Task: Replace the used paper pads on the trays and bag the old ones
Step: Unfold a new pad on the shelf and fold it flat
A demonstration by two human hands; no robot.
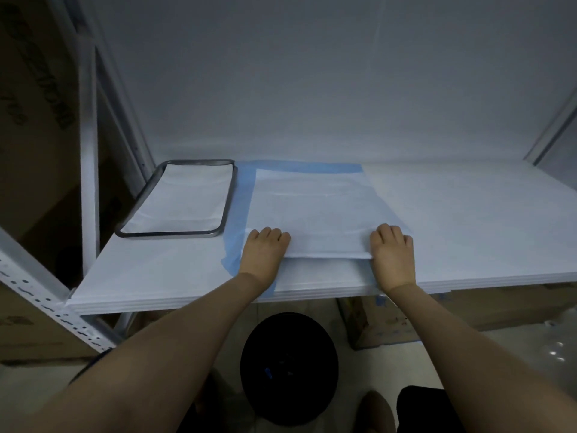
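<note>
While tray (pixel 175 235) is sitting left on shelf (pixel 468 229), left hand (pixel 265 245) and right hand (pixel 392 248) are gripping near edge of pad (pixel 312 207).

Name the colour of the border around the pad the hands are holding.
Light blue border, framing a white pad; it shows best in the head view.

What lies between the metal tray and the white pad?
A blue strip of sheet lies between the metal tray and the white pad, seen in the head view.
</note>
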